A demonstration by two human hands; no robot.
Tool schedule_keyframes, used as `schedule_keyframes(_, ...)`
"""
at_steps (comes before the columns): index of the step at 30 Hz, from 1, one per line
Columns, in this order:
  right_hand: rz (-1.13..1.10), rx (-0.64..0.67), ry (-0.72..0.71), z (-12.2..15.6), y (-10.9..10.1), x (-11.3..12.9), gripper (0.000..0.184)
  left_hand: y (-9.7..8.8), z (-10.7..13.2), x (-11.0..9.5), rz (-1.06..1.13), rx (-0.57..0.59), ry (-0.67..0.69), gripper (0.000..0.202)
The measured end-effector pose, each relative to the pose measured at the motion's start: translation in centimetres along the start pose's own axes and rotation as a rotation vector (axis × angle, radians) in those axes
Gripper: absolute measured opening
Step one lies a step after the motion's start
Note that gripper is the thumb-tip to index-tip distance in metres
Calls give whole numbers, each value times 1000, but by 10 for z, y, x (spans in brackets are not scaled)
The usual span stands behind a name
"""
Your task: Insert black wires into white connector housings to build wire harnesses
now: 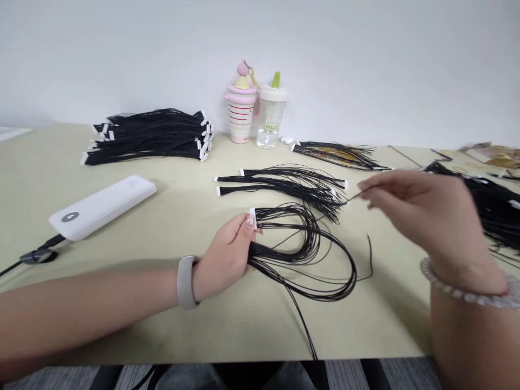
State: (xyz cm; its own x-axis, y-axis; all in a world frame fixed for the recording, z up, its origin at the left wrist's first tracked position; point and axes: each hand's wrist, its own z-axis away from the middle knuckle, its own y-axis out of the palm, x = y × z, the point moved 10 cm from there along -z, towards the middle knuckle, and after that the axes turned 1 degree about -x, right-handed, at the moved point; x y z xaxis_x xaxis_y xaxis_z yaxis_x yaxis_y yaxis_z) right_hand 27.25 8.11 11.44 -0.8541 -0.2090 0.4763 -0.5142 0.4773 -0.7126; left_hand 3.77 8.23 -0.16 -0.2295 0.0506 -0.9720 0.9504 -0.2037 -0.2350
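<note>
My left hand is closed around a wire harness, its thumb on the white connector. The black wires leave the connector, loop to the right and come back into the same hand. Some loose wire ends hang toward the table's front edge. To the right, my right hand pinches a single black wire between thumb and fingers, above the table. Behind the looped harness lie several more black wire bundles with white connectors.
A big pile of finished-looking harnesses lies at back left. A white power bank with a cable sits at left. A pink cup and a clear bottle stand by the wall. More black wires lie at far right.
</note>
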Motion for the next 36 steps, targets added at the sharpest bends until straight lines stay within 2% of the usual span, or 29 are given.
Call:
schedule_keyframes(2,-335,-202,56,-2,-20,-12,19,-1,0,-2,-9,-3,17,33)
schedule_keyframes(4,-654,-267,75,-2,-21,-18,22,-1,0,-2,-11,-1,26,33)
schedule_keyframes(7,-782,-299,101,2,-17,-16,29,0,0,-4,-15,8,44,33)
schedule_keyframes(8,-767,-272,98,3,-13,-12,33,0,0,-5,-18,16,51,33)
schedule_keyframes(10,-706,-123,57,7,4,5,33,2,1,-6,-25,31,64,33)
schedule_keyframes(13,-488,167,-74,19,38,38,10,2,1,-7,-39,37,74,34)
schedule_keyframes(16,-264,269,-257,33,59,63,8,3,1,-9,-57,41,82,34)
schedule_keyframes(19,-181,287,-398,44,70,79,9,4,1,-10,-74,51,82,35)
schedule_keyframes(22,-166,262,-479,51,73,88,10,4,1,-9,-74,56,75,36)
schedule_keyframes(30,-156,171,-513,54,69,91,8,5,1,-5,-73,62,45,37)
schedule_keyframes(36,-103,190,-551,57,75,92,11,5,1,-6,-60,64,41,37)
